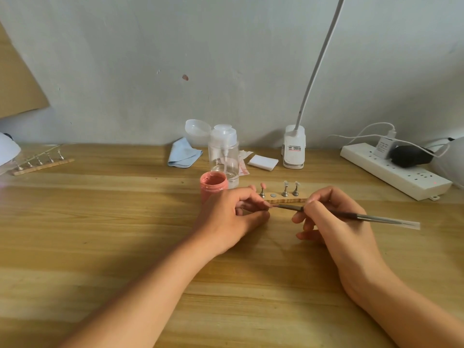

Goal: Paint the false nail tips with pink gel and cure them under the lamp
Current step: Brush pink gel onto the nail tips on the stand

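Observation:
My left hand (pixel 232 217) pinches a small nail tip stand between its fingertips; the tip itself is mostly hidden by my fingers. In my right hand (pixel 331 217) I grip a thin metal brush (pixel 364 217), whose bristle end touches the held tip. Just behind my hands lies a wooden strip holder (pixel 288 199) carrying one pink-painted tip (pixel 263 185), two clear tips (pixel 290 184) and a bare magnet spot. An open jar of pink gel (pixel 214 185) stands left of the holder.
A clear pump bottle (pixel 224 156), blue cloth (pixel 183 153), white pads (pixel 262 162) and the clip lamp's base (pixel 293 149) stand at the back. A power strip (pixel 394 170) lies at the right. A second holder with stands (pixel 42 163) sits far left by a white curing lamp (pixel 7 149).

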### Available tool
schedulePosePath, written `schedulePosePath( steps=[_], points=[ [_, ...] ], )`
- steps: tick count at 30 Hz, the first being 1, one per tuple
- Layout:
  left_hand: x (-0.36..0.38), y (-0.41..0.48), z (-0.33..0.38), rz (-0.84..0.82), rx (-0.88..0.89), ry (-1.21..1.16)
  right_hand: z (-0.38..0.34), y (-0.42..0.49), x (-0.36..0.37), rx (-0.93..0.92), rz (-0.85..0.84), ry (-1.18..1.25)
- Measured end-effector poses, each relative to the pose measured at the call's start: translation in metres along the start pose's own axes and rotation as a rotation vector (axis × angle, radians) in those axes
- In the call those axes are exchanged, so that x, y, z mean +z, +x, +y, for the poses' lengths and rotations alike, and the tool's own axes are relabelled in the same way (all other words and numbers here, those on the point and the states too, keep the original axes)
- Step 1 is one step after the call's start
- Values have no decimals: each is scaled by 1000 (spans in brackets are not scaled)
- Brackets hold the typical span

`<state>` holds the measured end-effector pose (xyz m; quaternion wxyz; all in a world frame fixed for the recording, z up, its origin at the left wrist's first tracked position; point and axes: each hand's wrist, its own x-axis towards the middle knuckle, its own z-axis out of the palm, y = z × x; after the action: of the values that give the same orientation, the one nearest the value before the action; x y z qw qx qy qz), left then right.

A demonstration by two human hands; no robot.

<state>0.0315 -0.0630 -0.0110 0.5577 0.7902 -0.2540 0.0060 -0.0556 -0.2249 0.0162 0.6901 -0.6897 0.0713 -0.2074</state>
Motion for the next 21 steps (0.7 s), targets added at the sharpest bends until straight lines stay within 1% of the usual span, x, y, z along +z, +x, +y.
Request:
schedulePosePath(
  steps=[3,6,11,18,21],
  points=[
    [0,1,0,-12,-10,-23,0,0,-2,-15,27,15],
    [0,1,0,-4,-18,-19,-1,-1,-1,-1,-7,23],
    [1,2,-1,2,-19,-17,-1,1,-1,4,13,32],
    [1,2,-1,9,-25,-15,1,0,0,-3,-48,16],
    [1,2,-1,13,-22,7,2,0,0,-7,-35,-2]
  ],
)
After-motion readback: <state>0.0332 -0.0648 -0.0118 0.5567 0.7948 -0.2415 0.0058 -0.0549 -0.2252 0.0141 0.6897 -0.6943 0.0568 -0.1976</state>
